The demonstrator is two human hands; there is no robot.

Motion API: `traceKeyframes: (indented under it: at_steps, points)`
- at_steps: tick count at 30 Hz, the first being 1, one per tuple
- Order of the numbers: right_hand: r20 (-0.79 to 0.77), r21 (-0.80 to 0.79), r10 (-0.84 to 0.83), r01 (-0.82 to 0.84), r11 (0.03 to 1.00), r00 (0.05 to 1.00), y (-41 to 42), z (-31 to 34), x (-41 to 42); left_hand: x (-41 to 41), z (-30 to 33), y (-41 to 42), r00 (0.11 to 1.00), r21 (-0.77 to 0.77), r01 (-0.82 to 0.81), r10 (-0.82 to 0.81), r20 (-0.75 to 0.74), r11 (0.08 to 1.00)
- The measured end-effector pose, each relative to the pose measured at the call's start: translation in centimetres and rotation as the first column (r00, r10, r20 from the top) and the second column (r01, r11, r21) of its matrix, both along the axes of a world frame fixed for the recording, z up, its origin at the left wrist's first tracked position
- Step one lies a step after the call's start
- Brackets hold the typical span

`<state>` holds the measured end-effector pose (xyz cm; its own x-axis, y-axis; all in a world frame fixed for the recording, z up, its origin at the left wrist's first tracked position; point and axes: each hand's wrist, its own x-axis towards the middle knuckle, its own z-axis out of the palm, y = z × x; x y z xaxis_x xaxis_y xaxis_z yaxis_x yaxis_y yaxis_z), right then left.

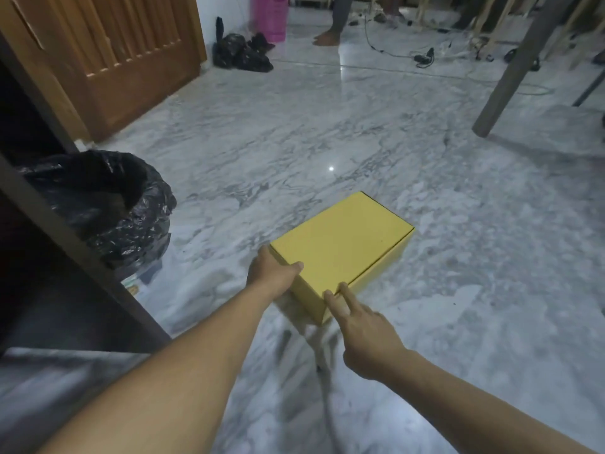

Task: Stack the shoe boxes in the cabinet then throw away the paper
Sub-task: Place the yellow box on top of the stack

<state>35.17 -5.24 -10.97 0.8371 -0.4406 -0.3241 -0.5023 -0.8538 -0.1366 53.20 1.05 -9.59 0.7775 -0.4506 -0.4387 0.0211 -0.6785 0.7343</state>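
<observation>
A closed yellow shoe box (343, 247) sits low over the marble floor in the middle of the head view. My left hand (271, 270) grips its near left corner, thumb on the lid and fingers hidden down the side. My right hand (360, 326) touches the near right corner with two fingertips on the lid edge, the other fingers curled. The dark wooden cabinet (65, 237) stands at the left; its inside is too dark to read. No paper shows.
A black bin bag (108, 204) stands open beside the cabinet, left of the box. Further black bags (239, 54) lie by the wooden door (131, 60). A table leg (514, 63) slants at the right. A person's bare foot (327, 37) and cables (422, 57) are at the back.
</observation>
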Motion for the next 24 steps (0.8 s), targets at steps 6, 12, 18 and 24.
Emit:
traceKeyframes:
  at_steps: [6, 12, 18, 24]
  points:
    - [0.224, 0.014, 0.058, -0.063, 0.998, 0.973, 2.3, 0.4, -0.7, 0.2, -1.1, 1.9, 0.998, 0.108, -0.055, 0.055, 0.002, 0.993]
    - [0.328, 0.017, -0.33, 0.344, 0.939, 0.885, -7.8, -0.4, 0.4, -0.2, -2.3, 3.3, 0.997, 0.069, -0.061, 0.064, -0.039, 0.996]
    - [0.033, 0.286, -0.613, 0.58, 0.763, 0.79, -13.6, 1.0, -0.2, -0.8, -1.7, 3.2, 0.963, 0.0, -0.08, 0.077, -0.26, 0.997]
    - [-0.08, 0.487, -0.723, 0.66, 0.572, 0.686, -14.6, 0.5, -2.2, -0.9, -2.3, 2.8, 0.892, -0.107, -0.149, 0.087, -0.444, 0.983]
